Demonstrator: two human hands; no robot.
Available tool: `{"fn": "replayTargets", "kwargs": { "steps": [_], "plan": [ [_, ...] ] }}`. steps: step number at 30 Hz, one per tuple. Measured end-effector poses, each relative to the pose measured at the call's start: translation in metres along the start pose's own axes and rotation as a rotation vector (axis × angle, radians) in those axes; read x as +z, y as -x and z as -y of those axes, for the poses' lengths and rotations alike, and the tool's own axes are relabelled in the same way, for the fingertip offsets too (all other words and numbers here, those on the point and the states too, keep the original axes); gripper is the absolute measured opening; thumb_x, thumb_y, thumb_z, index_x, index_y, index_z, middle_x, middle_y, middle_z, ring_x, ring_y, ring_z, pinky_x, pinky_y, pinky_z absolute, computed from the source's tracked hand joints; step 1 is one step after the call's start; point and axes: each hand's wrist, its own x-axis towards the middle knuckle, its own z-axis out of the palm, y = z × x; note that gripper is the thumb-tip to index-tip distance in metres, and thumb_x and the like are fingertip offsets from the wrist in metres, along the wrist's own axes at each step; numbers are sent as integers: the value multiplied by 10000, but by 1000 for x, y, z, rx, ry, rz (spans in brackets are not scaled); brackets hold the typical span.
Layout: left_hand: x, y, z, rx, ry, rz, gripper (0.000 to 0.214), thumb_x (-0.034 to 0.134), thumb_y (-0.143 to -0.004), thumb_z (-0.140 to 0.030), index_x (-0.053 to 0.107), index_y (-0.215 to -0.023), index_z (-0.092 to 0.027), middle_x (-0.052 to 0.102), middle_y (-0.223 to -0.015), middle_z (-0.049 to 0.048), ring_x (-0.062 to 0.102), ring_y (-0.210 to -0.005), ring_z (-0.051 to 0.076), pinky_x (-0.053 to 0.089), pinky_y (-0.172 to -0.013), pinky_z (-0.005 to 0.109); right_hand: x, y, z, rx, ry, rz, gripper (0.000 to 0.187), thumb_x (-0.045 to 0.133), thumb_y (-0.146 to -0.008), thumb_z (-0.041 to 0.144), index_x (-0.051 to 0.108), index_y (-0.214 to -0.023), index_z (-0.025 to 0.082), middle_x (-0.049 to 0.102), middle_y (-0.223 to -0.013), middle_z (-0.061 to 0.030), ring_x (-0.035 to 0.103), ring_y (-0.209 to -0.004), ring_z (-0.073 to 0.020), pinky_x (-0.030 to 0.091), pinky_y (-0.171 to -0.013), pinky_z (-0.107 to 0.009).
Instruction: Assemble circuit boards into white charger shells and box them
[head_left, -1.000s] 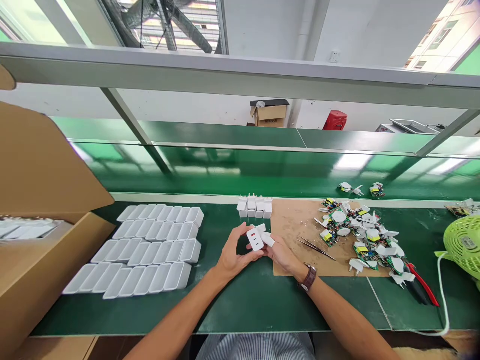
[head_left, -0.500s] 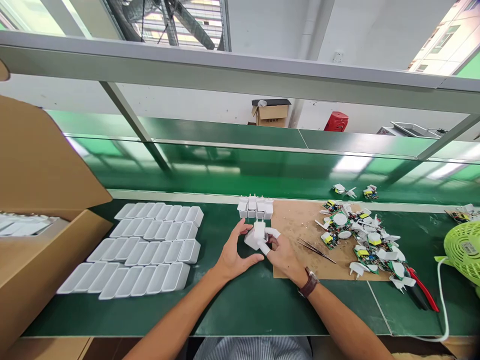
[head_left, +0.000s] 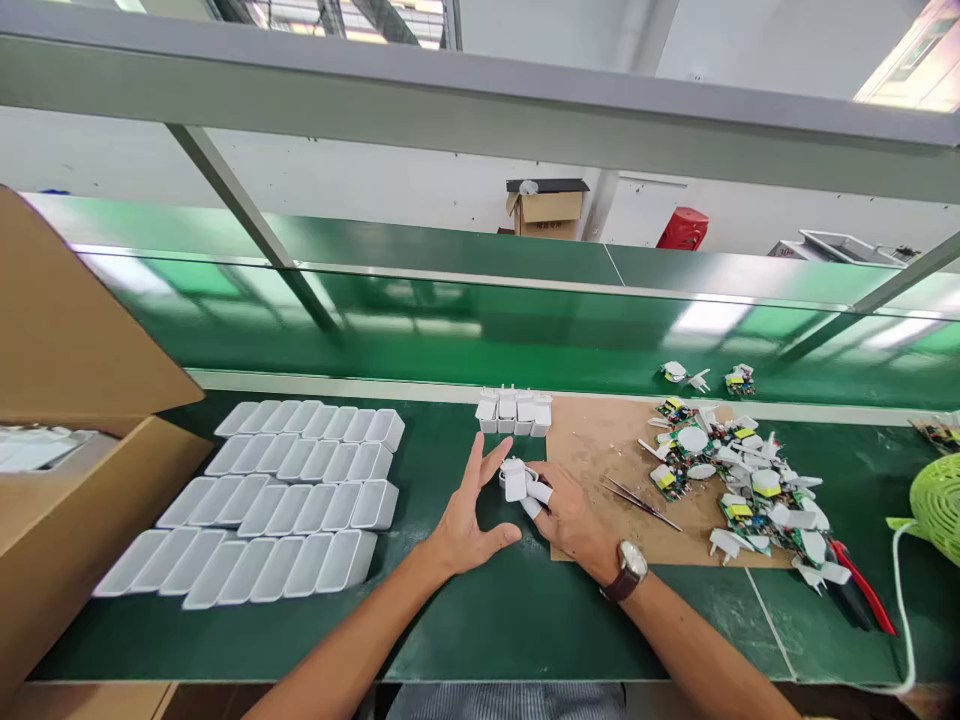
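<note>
My right hand (head_left: 571, 515), with white finger covers on some fingertips and a watch on the wrist, grips a small white charger piece (head_left: 514, 482) above the green bench. Just left of it, my left hand (head_left: 466, 522) is open, thumb and fingers spread with nothing between them. Behind both hands stands a short row of white charger housings (head_left: 514, 412) with plug pins on top. Rows of white open-topped cases (head_left: 300, 510) lie to the left of my left arm. Part of the held piece is hidden by my fingers.
A brown board (head_left: 592, 450) carries tweezers (head_left: 641, 503) and a pile of circuit boards with white parts (head_left: 739, 475). Red-and-black pliers (head_left: 862, 590) and a green fan (head_left: 937, 510) are at the right. An open cardboard box (head_left: 97, 530) stands at the left.
The white piece has turned in my right hand and sits slightly lower. My left fingers have spread and moved off it. The camera view has tilted down a little.
</note>
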Motion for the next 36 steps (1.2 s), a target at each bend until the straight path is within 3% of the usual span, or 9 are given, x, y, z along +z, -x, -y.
{"fn": "replayTargets", "kwargs": {
  "steps": [9, 14, 16, 18, 21, 25, 29, 36],
  "plan": [
    [-2, -1, 1, 27, -23, -22, 1135, 619, -896, -725, -100, -1660, -294, 338, -1680, 202, 343, -1556, 352, 259, -1268, 574, -4, -2, 2, -10, 1, -88, 439, 559, -981, 96, 588, -1381, 273, 686, -1245, -118, 677, -1102, -250, 611, -907, -410],
    [-1, -3, 2, 35, -29, -5, 1132, 604, -897, -736, -114, -1657, -302, 355, -1669, 211, 384, -1535, 357, 301, -1248, 592, -2, 0, -2, 45, 2, 59, 379, 547, -984, 123, 645, -1322, 264, 710, -1182, -110, 680, -1018, -252, 603, -859, -400],
    [0, -3, 2, 14, -39, 4, 1137, 607, -895, -734, -124, -1655, -307, 348, -1670, 218, 386, -1533, 363, 311, -1240, 609, 1, 1, -4, 74, -35, 62, 345, 547, -993, 147, 665, -1295, 266, 711, -1182, -106, 676, -1034, -252, 597, -881, -410],
    [1, -3, 3, 13, -73, -7, 1206, 677, -854, -721, -126, -1654, -307, 332, -1673, 229, 375, -1535, 383, 326, -1228, 628, 3, 1, -5, 166, -130, 7, 283, 553, -1011, 216, 691, -1254, 266, 707, -1206, -107, 674, -1072, -254, 591, -925, -425],
    [3, -3, 5, 76, -195, -84, 1268, 833, -790, -591, -39, -1665, -304, 380, -1631, 237, 439, -1483, 403, 433, -1157, 613, 7, -1, -3, 461, -416, -85, 286, 584, -1009, 422, 711, -1208, 261, 722, -1181, -107, 691, -1066, -270, 612, -902, -438],
    [7, -4, 6, 213, -329, -221, 921, 751, -918, -307, 180, -1641, -294, 629, -1321, 146, 656, -1172, 285, 580, -961, 488, 9, -5, 3, 795, -855, -26, 487, 632, -917, 649, 700, -1188, 250, 753, -1008, -87, 728, -956, -308, 639, -751, -453],
    [7, -7, 0, 249, -363, -251, 840, 729, -935, -290, 238, -1616, -262, 670, -1232, 121, 673, -1069, 248, 597, -892, 431, 9, -7, 9, 884, -1030, 1, 529, 675, -863, 702, 708, -1119, 240, 752, -929, -73, 738, -902, -312, 633, -722, -452],
    [5, -7, -1, 248, -405, -249, 834, 721, -937, -324, 240, -1613, -234, 671, -1226, 131, 677, -1058, 257, 605, -870, 416, 8, -10, 11, 896, -1101, 5, 546, 706, -840, 711, 713, -1094, 228, 759, -908, -69, 740, -863, -294, 636, -731, -443]
  ]
}}
